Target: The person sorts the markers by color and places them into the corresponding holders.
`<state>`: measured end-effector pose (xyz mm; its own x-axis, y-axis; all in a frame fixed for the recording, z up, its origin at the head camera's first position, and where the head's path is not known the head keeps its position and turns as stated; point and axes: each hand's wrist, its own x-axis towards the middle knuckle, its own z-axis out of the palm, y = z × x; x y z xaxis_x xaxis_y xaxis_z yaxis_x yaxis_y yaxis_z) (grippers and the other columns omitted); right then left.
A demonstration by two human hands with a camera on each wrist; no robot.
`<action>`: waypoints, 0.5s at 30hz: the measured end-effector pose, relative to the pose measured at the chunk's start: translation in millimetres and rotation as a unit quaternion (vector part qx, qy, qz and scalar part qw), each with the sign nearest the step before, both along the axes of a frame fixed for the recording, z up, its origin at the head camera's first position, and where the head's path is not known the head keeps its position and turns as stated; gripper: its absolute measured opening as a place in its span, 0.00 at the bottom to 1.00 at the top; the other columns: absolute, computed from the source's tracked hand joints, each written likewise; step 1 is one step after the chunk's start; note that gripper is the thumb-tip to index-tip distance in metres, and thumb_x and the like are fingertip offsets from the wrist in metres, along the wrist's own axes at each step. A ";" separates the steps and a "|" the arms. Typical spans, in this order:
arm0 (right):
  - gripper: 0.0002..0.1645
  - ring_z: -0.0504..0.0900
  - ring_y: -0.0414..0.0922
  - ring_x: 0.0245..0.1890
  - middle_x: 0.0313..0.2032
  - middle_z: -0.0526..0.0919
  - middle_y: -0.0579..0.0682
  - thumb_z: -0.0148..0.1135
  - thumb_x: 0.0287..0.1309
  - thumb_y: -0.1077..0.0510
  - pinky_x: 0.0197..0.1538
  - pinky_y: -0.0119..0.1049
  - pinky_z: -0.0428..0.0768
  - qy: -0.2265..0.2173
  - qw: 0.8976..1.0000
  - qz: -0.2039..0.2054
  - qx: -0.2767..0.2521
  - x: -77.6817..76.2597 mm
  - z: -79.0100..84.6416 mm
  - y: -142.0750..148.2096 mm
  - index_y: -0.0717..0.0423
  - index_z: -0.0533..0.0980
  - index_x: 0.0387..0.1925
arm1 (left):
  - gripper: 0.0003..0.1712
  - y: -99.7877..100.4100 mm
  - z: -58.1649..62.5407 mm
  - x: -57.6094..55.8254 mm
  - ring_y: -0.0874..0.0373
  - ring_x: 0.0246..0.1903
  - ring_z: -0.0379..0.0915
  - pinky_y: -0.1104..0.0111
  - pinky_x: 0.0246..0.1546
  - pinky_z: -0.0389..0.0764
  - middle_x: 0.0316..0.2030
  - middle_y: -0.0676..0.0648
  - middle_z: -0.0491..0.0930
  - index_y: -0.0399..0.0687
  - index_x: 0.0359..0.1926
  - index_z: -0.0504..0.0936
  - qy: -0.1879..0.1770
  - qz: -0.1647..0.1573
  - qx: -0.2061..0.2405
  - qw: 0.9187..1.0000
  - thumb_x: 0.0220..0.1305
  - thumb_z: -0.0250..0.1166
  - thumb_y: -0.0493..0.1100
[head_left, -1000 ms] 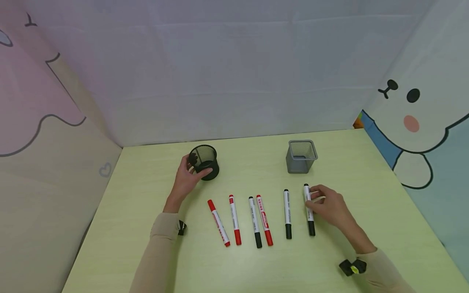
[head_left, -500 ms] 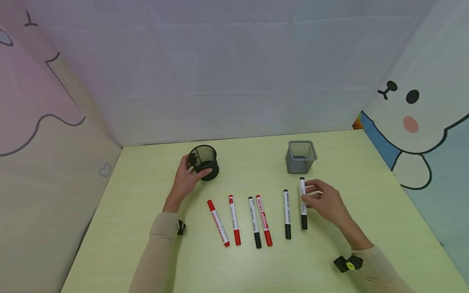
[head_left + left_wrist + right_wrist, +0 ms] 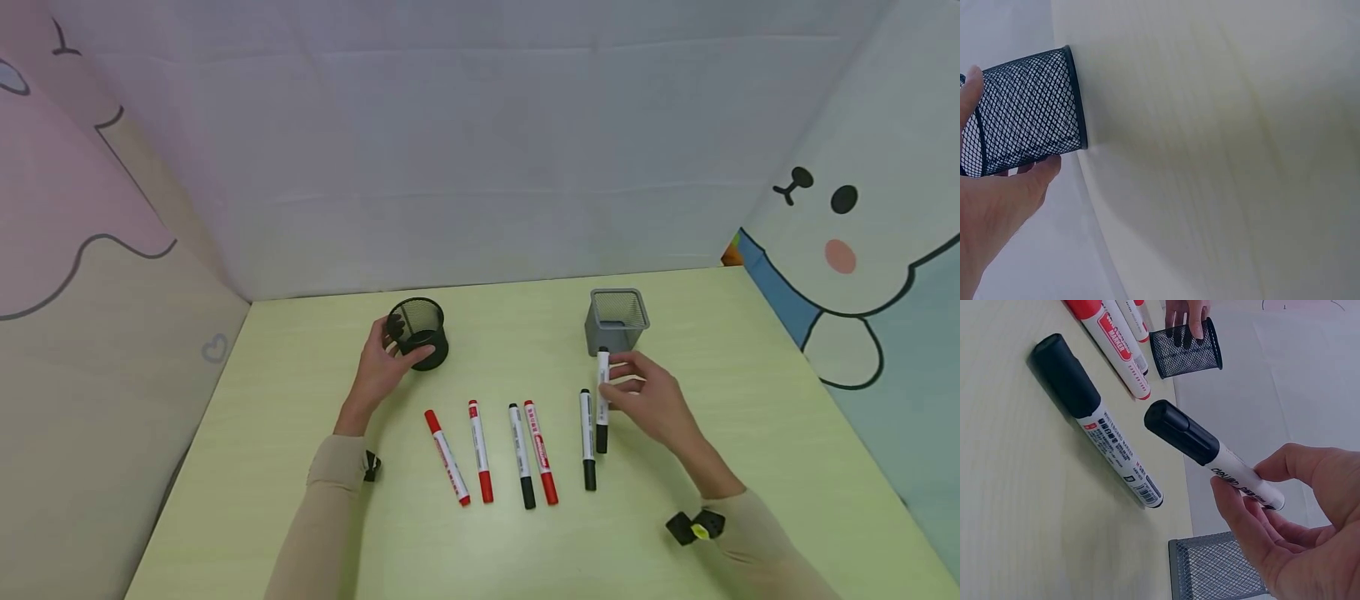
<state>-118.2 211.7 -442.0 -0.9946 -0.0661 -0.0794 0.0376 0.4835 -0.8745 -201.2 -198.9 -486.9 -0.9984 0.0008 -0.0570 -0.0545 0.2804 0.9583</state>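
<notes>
A round black mesh pen holder (image 3: pixel 429 343) stands at the back left of the table. My left hand (image 3: pixel 378 367) grips it round the side, thumb in front and fingers behind. In the left wrist view the mesh of the pen holder (image 3: pixel 1029 112) fills the space between thumb and fingers. Raised off the table, a black-capped whiteboard marker (image 3: pixel 603 400) is pinched by my right hand (image 3: pixel 651 400). In the right wrist view this marker (image 3: pixel 1235 469) sits between thumb and fingers, cap pointing away. Just behind it stands a square grey mesh pen holder (image 3: pixel 611 333).
Another black marker (image 3: pixel 587 437) lies close beside the held one. Further left lie a black marker (image 3: pixel 522 454) and red markers, including one (image 3: pixel 542 454) right beside it, another (image 3: pixel 481 450) and a slanted one (image 3: pixel 447 458). A cloth wall (image 3: pixel 480 167) rises behind the table.
My right hand has lifted the black marker and carried it left and toward the grey pen holder. My left hand keeps its grip on the black pen holder without moving.
</notes>
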 end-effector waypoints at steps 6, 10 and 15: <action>0.27 0.87 0.54 0.45 0.52 0.81 0.65 0.66 0.65 0.65 0.44 0.45 0.88 0.015 0.999 0.001 -0.037 -9.4 0.2 -7.3 0.67 0.70 0.63 | 0.56 0.4 1.1 -0.3 0.46 0.75 0.55 0.57 0.74 0.63 0.73 0.41 0.61 0.46 0.78 0.55 0.001 0.001 0.002 1.000 0.58 0.80 0.49; 0.27 0.87 0.51 0.45 0.52 0.80 0.65 0.66 0.65 0.65 0.44 0.45 0.88 0.025 0.998 0.003 -0.050 -15.3 0.9 -11.6 0.67 0.69 0.63 | 0.56 0.4 0.0 -0.2 0.46 0.75 0.55 0.56 0.73 0.63 0.73 0.41 0.61 0.46 0.78 0.55 0.000 0.000 0.001 1.000 0.58 0.80 0.49; 0.29 0.86 0.53 0.46 0.53 0.80 0.66 0.67 0.66 0.64 0.45 0.46 0.88 0.039 0.997 0.006 -0.062 -21.9 3.7 -17.1 0.67 0.68 0.65 | 0.57 -0.5 -1.9 -0.5 0.45 0.75 0.54 0.55 0.73 0.63 0.74 0.40 0.61 0.46 0.78 0.54 0.002 -0.002 0.011 1.000 0.57 0.80 0.49</action>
<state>-140.1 194.6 -438.3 -0.9965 -0.0833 0.0070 -0.0375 0.3706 -0.9280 -201.7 -199.4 -488.9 -0.9986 0.0061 -0.0523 -0.0489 0.2595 0.9645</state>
